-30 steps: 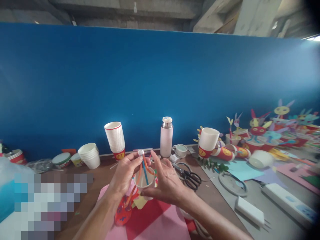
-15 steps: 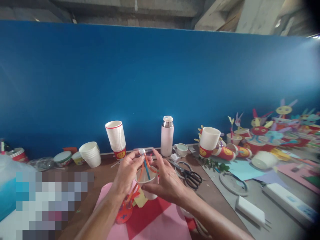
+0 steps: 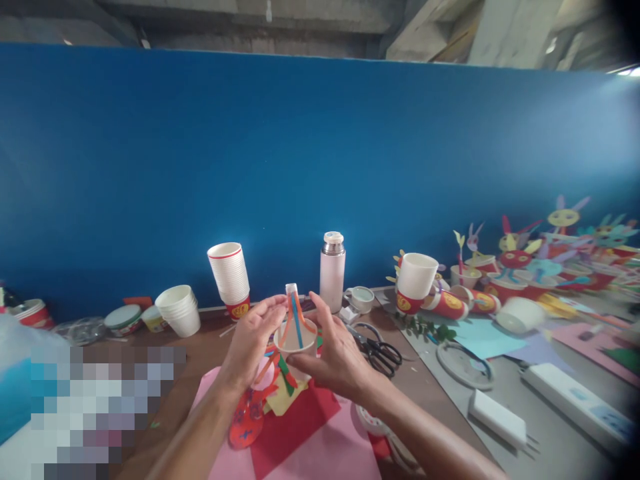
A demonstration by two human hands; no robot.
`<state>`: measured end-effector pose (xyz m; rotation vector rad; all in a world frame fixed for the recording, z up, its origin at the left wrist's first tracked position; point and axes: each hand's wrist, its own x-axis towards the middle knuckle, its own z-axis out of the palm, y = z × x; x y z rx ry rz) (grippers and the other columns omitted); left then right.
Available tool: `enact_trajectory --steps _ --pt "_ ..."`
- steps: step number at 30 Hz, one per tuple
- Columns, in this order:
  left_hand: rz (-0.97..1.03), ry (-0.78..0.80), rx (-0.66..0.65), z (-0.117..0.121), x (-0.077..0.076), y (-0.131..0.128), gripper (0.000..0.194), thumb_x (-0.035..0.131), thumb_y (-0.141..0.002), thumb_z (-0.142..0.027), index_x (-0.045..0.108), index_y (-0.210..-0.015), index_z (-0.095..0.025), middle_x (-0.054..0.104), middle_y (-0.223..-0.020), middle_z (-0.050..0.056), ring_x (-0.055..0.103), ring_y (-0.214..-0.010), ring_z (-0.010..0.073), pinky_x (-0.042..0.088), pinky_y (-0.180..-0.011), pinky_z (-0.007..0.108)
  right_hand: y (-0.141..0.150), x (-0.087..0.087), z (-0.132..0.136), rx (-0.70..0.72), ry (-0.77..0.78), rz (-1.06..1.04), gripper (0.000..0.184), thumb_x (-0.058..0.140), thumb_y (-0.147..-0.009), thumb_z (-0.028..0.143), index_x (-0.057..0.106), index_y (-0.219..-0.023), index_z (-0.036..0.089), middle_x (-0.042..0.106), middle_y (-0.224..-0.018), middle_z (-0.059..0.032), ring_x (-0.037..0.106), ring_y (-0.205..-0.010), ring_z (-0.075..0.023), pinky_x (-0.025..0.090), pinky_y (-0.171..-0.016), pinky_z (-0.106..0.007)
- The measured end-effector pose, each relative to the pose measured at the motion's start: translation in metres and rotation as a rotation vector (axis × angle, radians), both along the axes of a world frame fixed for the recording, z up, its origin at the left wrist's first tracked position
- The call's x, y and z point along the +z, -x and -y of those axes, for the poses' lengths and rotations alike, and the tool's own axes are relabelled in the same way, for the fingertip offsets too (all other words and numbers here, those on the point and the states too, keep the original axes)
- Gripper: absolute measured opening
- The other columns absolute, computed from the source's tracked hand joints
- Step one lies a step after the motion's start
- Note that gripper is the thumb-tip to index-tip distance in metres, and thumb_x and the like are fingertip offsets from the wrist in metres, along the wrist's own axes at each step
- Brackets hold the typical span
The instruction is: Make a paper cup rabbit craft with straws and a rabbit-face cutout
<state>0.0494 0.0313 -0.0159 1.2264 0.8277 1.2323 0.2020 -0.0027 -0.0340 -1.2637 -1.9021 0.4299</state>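
A white paper cup (image 3: 295, 340) is held up in front of me, with orange and blue paper strips (image 3: 297, 320) rising from its mouth to a small white tip (image 3: 291, 289). My right hand (image 3: 333, 347) wraps around the cup's far side, with its fingers passing below the cup. My left hand (image 3: 253, 340) is curved beside the strips, and its fingertips are right next to them, not pinching the tip. Below the cup hangs or lies a red paper cut-out (image 3: 246, 425), partly hidden by my left wrist, with yellow and green paper scraps.
Pink and red paper sheets (image 3: 320, 447) cover the brown table. Behind stand a white flask (image 3: 333, 263) and stacked paper cups (image 3: 229, 273). Black scissors (image 3: 380, 353) lie to the right, near several decorated cup figures (image 3: 515, 267) and a white power strip (image 3: 575, 407). A blue wall (image 3: 320, 153) runs behind.
My left hand has let go of the white tip and moved left. The cup and strips now stand higher and more upright, with the tip rising above the fingers.
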Motion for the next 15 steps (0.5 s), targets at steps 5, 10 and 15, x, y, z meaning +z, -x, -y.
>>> enact_trajectory --steps 5,10,15 --pt "-0.204 -0.096 -0.080 0.000 -0.004 0.002 0.064 0.073 -0.061 -0.024 0.049 -0.120 -0.020 0.052 -0.125 0.013 0.043 -0.118 0.0276 0.037 -0.094 0.036 -0.003 -0.002 -0.003 -0.047 -0.043 -0.004 0.092 0.066 -0.064 0.038 0.012 -0.137 0.019 0.056 -0.114 -0.0105 0.049 -0.109 -0.0261 0.033 -0.091 -0.040" --pt "-0.355 -0.144 -0.194 0.008 0.003 0.000 0.071 0.074 -0.058 -0.022 0.045 -0.123 -0.021 0.053 -0.124 0.010 0.041 -0.120 0.0284 0.033 -0.097 0.037 -0.004 -0.007 -0.005 0.019 -0.109 -0.002 0.091 0.066 -0.064 0.034 0.011 -0.136 0.019 0.056 -0.113 -0.0093 0.052 -0.105 -0.0233 0.031 -0.093 -0.039" --pt "-0.388 -0.170 -0.191 0.005 0.004 0.007 0.070 0.072 -0.060 -0.021 0.043 -0.124 -0.023 0.056 -0.120 0.009 0.042 -0.119 0.0289 0.031 -0.098 0.040 -0.008 -0.003 -0.005 0.060 -0.061 0.035 0.096 0.069 -0.060 0.037 0.012 -0.136 0.019 0.054 -0.115 -0.0093 0.050 -0.105 -0.0242 0.032 -0.091 -0.039"
